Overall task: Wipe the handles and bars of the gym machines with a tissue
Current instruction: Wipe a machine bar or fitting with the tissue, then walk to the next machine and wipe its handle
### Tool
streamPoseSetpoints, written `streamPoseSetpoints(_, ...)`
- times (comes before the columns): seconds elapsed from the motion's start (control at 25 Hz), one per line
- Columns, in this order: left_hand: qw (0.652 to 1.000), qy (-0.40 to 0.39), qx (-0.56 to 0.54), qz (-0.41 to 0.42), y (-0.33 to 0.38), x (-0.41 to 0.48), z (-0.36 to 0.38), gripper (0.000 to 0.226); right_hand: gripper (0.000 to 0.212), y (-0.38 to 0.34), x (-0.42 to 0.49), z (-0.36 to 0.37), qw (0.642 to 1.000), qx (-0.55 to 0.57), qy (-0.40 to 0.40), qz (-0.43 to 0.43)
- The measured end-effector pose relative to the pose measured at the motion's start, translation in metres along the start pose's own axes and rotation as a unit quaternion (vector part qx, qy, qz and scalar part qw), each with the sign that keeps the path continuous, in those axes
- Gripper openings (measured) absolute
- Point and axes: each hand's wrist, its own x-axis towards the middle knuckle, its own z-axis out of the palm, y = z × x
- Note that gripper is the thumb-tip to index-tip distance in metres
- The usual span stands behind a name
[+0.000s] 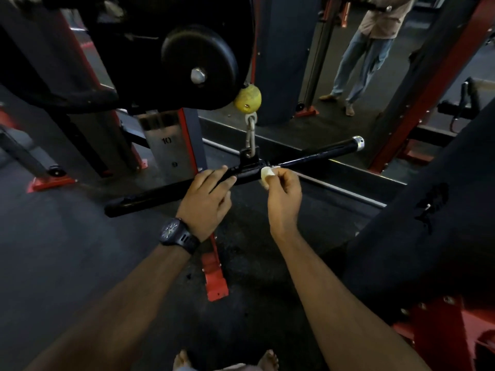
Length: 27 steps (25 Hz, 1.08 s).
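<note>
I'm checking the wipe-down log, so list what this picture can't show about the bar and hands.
Head view: bar under the left hand is covered; grip or mere rest unclear.
Tissue: mostly hidden by the right hand pinching it.
Bar's left end: dark and blurred.
What the yellow ball hangs from: hidden behind the black wheel.
</note>
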Motion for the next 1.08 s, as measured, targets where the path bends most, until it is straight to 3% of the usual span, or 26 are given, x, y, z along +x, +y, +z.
streamPoseSetpoints(0.16, 0.999, -0.004, -0.026, -0.022, -0.011, -0.007, -0.043, 0.033, 0.004, -0.013, -0.035, 0.020, 0.997, -0.038, 0.045, -0.056)
streamPoseSetpoints(0.28, 0.998, -0.011, -0.042, -0.046, -0.022, -0.022, -0.078, 0.034, 0.003, -0.025, -0.064, 0.049, 0.994, -0.037, 0.031, -0.099)
streamPoseSetpoints(0.44, 0.996, -0.008, -0.056, -0.069, -0.055, -0.060, -0.137, 0.034, 0.023, -0.034, -0.116, 0.108, 0.990, -0.066, -0.011, -0.121)
streamPoseSetpoints(0.6, 0.995, 0.011, -0.042, -0.086, -0.102, -0.091, -0.197, 0.033, 0.007, -0.047, -0.163, 0.161, 0.994, -0.051, -0.014, -0.097)
streamPoseSetpoints(0.72, 0.992, 0.021, -0.043, -0.115, -0.128, -0.095, -0.225, 0.035, 0.010, -0.067, -0.185, 0.191, 0.996, -0.007, -0.026, -0.085)
streamPoseSetpoints(0.84, 0.990, 0.048, -0.034, -0.130, -0.156, -0.080, -0.243, 0.035, 0.018, -0.082, -0.190, 0.226, 0.995, 0.016, -0.020, -0.101)
streamPoseSetpoints(1.08, 0.987, 0.116, -0.012, -0.112, -0.221, -0.027, -0.263, 0.028, 0.012, -0.111, -0.153, 0.308, 0.982, 0.064, 0.055, -0.172)
